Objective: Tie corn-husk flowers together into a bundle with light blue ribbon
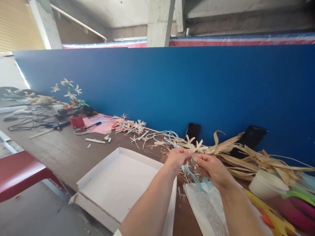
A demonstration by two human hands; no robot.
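Observation:
My left hand [179, 158] is closed in a pinch on the stem of a pale handmade flower [190, 140], whose pointed petals stand above the fingertips. Close beside it, my right hand [212, 168] pinches a thin light blue strip [194, 177] at the stem. The strip's loose ends trail below the hands over a printed paper [205, 203]. A second pale flower [198, 146] shows just above my right fingertips; whether it is joined to the held one I cannot tell. The fingers partly hide the stem.
A shallow white box [118, 177] lies left of my arms. Dried husks [228, 146], two phones [193, 131] and a white cup [267, 184] are at the right. Flowers [137, 127], a red thread spool [77, 121] and cables stretch left along the blue partition [157, 85].

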